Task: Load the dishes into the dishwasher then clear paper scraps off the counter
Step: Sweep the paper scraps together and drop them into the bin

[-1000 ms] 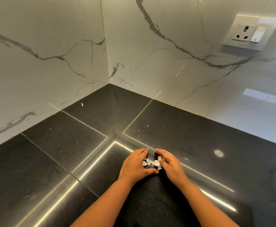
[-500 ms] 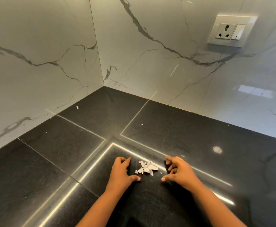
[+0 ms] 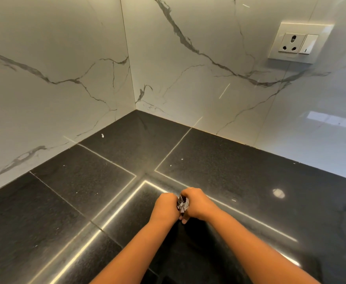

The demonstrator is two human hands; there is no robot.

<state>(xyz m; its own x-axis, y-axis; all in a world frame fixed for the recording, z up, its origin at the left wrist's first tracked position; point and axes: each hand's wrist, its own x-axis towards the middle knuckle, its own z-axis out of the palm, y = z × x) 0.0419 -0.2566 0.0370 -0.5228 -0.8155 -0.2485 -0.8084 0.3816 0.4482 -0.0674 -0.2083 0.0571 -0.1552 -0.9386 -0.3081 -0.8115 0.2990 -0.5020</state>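
A small heap of white paper scraps [image 3: 182, 204] lies on the black granite counter [image 3: 82, 193], pressed between my two hands. My left hand [image 3: 166, 208] cups the heap from the left, and my right hand [image 3: 198, 203] closes on it from the right. The fingers of both hands curl around the scraps and hide most of them. A single white scrap [image 3: 102, 135] lies far back on the counter near the left wall. A few tiny white flecks [image 3: 170, 165] dot the stone beyond my hands.
White marble walls meet in a corner [image 3: 135, 108] behind the counter. A wall socket with a switch [image 3: 298, 43] sits high on the right wall. Bright reflected light lines cross the polished stone.
My hands, spread apart around the loose scraps half a second ago, have come together and squeezed the scraps into one bunch between them.
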